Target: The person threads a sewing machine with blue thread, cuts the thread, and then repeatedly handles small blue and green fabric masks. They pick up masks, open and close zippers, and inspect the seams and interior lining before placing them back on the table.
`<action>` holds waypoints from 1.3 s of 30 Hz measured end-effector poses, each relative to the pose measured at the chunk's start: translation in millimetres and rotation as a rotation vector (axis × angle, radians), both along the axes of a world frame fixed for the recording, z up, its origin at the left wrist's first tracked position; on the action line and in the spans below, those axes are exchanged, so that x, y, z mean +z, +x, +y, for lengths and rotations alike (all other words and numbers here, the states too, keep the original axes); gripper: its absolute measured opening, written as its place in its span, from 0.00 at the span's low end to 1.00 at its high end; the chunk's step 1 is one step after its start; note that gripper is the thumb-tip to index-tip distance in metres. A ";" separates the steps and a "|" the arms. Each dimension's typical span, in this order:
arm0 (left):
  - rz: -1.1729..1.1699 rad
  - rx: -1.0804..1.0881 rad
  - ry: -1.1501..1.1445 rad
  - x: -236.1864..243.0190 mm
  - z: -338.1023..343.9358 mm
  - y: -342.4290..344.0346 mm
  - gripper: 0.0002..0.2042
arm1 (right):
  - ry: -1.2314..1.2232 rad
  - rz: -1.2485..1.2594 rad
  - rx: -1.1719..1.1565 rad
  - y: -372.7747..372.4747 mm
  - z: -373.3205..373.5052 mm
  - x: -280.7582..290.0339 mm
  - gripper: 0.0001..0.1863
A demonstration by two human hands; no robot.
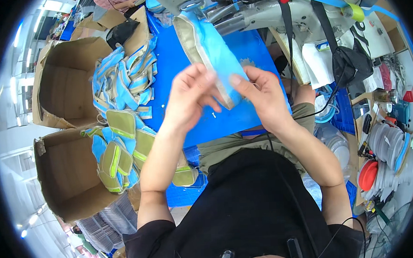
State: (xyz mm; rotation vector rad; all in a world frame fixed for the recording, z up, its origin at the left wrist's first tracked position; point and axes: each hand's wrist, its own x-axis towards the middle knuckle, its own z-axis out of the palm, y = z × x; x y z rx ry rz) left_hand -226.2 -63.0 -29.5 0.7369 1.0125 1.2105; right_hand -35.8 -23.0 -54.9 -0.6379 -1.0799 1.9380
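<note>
A light blue and khaki fabric piece (218, 52) with a pale border hangs between the sewing machine (252, 18) and my hands. My right hand (264, 94) grips its lower right edge, thumb on top and fingers mostly hidden behind. At the piece's left edge is my left hand (189, 96), slightly blurred, its fingers bent and apart; they overlap the khaki border, and I see no firm hold. The upper end of the piece lies by the machine's needle area, where the contact is hard to make out. Beneath everything spreads a blue work surface (166, 61).
Left of the surface lie heaped blue and khaki strips (126, 79) and green-and-blue padded pieces (120, 156), beside two open cardboard boxes (68, 79). A black pouch (352, 65) hangs at the right. Farther right stand stacked white spools (387, 144). A dark cable runs near my right wrist.
</note>
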 end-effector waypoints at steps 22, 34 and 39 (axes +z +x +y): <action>1.682 0.416 1.189 0.5 53.9 -20.9 0.21 | 0.359 -0.126 -0.064 -4.3 -0.6 14.1 0.17; 1.086 0.553 0.904 0.3 57.8 -23.9 0.13 | 0.496 -0.210 -0.495 -37.2 47.9 -17.3 0.12; 1.400 0.420 1.170 6.3 58.2 -17.8 0.12 | 0.402 -0.110 -0.388 -49.5 58.0 -22.0 0.14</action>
